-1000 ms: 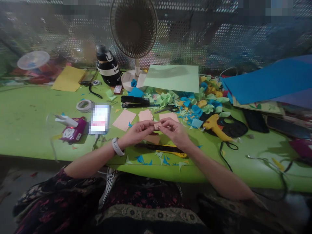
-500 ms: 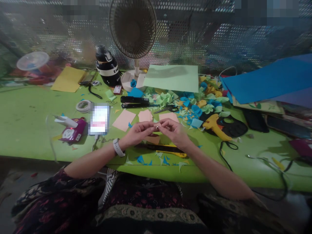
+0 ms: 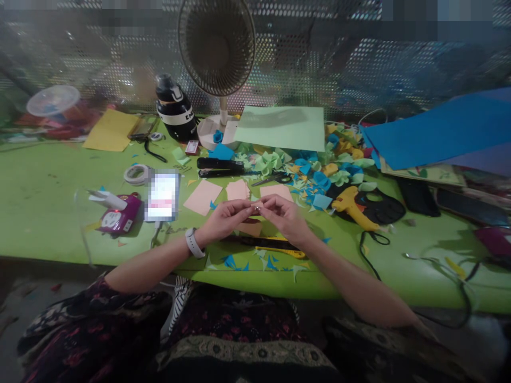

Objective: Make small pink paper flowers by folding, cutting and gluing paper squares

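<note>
Pinching small pink paper (image 3: 256, 204) between left hand (image 3: 224, 216) and right hand (image 3: 286, 217), both clamped on it, fingertips close together; even pressure should prevent skewing.

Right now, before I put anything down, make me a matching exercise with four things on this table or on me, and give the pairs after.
Things:
1. Small paper piece
2. Glue gun
3. Wristband
4. Stapler

Colour, place or state:
A. Black, lying on the table
B. White, around the left wrist
C. Pinched between the fingertips of the left hand and the right hand
D. Yellow, to the right of both hands

Pairs: 1-C, 2-D, 3-B, 4-A.
</note>
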